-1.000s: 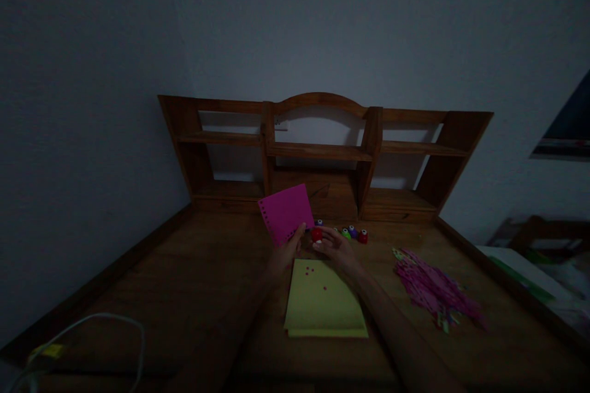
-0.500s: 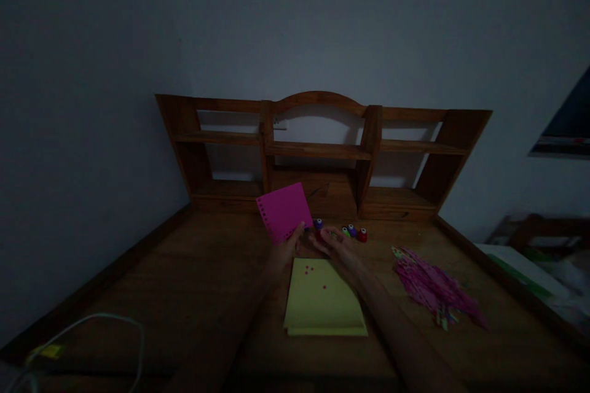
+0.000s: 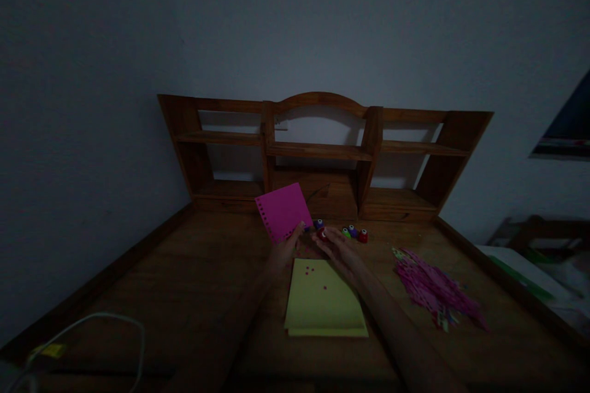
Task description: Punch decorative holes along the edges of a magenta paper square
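My left hand [image 3: 286, 248] pinches the lower right edge of a bright pink sheet of paper [image 3: 283, 211], which is tilted up. Holes run along the sheet's left and lower edges. Close beside it, my right hand [image 3: 340, 248] is closed around a small red craft punch [image 3: 321, 234], apart from the paper. Below both hands lies a stack of yellow paper [image 3: 325, 307] with several tiny pink dots on it. More small craft punches stand behind my right hand: a green one [image 3: 345, 232], a purple one [image 3: 353, 231] and a red one [image 3: 363, 236].
A heap of pink paper strips [image 3: 433, 285] lies on the desk [image 3: 193, 282] to the right. A wooden shelf unit [image 3: 318, 150] stands along the back. A white cable [image 3: 106, 315] loops at the front left. The room is dim.
My right hand has turned slightly, and more of the red craft punch shows now. The pink sheet has barely shifted.
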A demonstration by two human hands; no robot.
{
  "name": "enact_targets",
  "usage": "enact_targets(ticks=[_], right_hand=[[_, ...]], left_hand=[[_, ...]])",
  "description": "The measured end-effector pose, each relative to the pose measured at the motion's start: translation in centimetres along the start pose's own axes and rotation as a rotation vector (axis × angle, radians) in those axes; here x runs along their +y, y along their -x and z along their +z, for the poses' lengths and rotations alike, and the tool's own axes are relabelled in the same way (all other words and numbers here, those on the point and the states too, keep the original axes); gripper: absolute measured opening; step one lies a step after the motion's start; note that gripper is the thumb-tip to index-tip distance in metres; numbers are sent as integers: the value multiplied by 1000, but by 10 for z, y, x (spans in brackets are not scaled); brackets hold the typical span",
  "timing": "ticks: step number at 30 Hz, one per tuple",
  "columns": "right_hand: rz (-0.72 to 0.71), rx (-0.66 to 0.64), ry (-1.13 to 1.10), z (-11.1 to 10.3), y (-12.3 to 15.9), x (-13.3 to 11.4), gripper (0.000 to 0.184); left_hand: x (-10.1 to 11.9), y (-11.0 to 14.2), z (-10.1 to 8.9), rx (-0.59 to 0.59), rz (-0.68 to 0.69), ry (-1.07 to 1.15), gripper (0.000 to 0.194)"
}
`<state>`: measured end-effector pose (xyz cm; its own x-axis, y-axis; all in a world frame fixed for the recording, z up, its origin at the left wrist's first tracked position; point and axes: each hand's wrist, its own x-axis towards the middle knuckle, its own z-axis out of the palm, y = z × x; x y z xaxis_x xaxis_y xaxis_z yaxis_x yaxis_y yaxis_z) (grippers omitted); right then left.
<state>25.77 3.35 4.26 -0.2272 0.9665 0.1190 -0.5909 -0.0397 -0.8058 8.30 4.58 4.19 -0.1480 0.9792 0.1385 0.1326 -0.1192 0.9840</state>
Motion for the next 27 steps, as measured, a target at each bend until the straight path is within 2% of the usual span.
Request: enact_targets(ticks=[4,13,16,21,27], right_hand=[[108,49,77,-6,-6,1,33],[128,34,148,-13,-1,9,35],[110,77,148,-10,0,9,32],[23,45,137,-7,-3,8,36],[-10,95,354,-13,-7,9,39]], left_hand=[[-3,-1,0,36,-36,15,53],[5,2,0,59,-11,68,49],[4,3,0,36,-7,64,49],[3,2,1,32,54,100,49],[-2,0,2,74,24,126,42]])
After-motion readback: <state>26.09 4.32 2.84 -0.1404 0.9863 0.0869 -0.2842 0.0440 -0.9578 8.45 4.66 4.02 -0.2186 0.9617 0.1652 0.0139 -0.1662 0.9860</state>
